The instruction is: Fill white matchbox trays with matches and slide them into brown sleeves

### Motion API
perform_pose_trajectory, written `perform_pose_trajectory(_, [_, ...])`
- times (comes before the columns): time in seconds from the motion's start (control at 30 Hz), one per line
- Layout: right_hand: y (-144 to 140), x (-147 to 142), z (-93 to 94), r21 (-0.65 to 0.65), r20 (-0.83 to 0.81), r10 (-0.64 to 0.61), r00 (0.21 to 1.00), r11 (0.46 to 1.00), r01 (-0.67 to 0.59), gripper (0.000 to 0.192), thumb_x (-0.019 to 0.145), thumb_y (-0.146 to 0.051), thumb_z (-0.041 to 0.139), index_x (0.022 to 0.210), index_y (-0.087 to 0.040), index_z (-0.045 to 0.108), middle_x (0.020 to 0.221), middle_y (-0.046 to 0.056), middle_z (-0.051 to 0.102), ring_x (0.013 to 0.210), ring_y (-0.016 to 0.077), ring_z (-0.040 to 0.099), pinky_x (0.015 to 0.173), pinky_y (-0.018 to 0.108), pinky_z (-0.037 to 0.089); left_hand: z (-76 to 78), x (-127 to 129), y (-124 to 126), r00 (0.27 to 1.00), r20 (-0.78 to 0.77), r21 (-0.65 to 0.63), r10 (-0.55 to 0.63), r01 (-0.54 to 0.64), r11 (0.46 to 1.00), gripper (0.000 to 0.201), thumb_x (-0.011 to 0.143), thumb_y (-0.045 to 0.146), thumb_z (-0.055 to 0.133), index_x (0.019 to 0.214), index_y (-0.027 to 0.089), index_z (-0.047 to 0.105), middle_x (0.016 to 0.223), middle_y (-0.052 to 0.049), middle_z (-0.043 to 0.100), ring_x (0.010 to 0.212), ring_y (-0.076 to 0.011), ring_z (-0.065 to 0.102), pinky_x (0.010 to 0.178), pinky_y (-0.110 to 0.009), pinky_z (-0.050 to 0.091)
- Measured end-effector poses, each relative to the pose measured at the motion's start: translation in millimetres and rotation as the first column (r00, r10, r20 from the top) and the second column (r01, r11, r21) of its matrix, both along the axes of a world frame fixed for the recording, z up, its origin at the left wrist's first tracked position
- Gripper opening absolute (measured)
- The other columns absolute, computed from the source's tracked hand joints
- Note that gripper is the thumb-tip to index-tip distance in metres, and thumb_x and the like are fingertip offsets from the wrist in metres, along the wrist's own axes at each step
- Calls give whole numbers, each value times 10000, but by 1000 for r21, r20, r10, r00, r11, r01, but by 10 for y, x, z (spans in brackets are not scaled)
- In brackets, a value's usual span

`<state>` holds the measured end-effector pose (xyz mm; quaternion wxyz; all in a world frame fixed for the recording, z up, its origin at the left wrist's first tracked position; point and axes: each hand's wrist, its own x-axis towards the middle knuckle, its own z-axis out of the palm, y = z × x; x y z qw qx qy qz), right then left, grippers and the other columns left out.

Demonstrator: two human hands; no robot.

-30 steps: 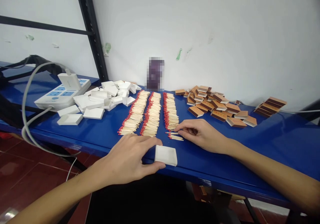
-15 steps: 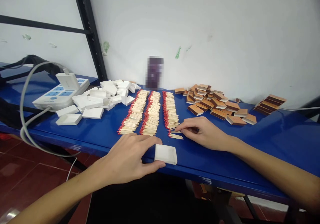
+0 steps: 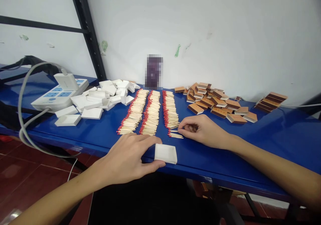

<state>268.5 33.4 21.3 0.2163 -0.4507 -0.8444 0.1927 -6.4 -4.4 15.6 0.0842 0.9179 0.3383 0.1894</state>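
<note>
My left hand (image 3: 130, 156) grips a white matchbox tray (image 3: 166, 154) between thumb and fingers at the table's front edge. The tray's hollow faces up and no matches show in it. My right hand (image 3: 204, 131) has thumb and forefinger pinched on the pale end of a match (image 3: 173, 131) at the near end of the right-hand row of red-tipped matches (image 3: 171, 107). A few more matches (image 3: 176, 136) lie just nearer to me. Two other match rows, the middle one (image 3: 152, 111) and the left one (image 3: 135, 111), run alongside.
White matchbox trays (image 3: 94, 101) are heaped at the left, beside a power strip (image 3: 57, 96) with a plugged-in charger (image 3: 66, 81) and a looping cable (image 3: 22, 101). Brown matchbox sleeves (image 3: 213, 101) lie piled at the right, with a separate stack (image 3: 271, 101) farther right. A blurred upright object (image 3: 153, 71) leans against the wall.
My right hand's fingertips have shifted slightly at the near end of the right-hand match row and draw closer together. The left hand keeps its hold on the tray. The view has moved slightly.
</note>
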Motion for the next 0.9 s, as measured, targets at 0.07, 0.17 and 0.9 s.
perform_pose_trajectory(0.07, [-10, -8, 10, -19, -6, 2, 1000, 1000, -2, 248, 885, -389, 594, 791, -178, 683, 571, -24, 519, 506, 98, 427, 487, 229, 345, 4, 2, -4, 1000, -6, -3, 1, -1, 1000, 336, 896, 473, 615, 1137, 239, 598, 674, 47, 527, 633, -154, 560, 599, -264, 351])
perform_pose_trajectory(0.17, [-29, -19, 31, -36, -21, 14, 1000, 999, -15, 260, 885, -397, 591, 780, -177, 681, 580, -17, 528, 513, 100, 437, 490, 229, 349, 0, 0, -13, 1000, -4, -4, 1, -1, 1000, 345, 899, 483, 608, 1142, 239, 595, 679, 45, 527, 639, -158, 560, 605, -266, 352])
perform_pose_trajectory(0.9, [-40, -55, 11, -22, -17, -2, 1000, 1000, 1, 283, 904, -435, 577, 784, -185, 631, 553, -53, 435, 501, 90, 380, 494, 229, 308, -13, -10, -16, 1000, -29, -10, 5, -5, 1000, 374, 908, 506, 586, 1157, 227, 594, 662, 41, 512, 633, -164, 550, 614, -271, 357])
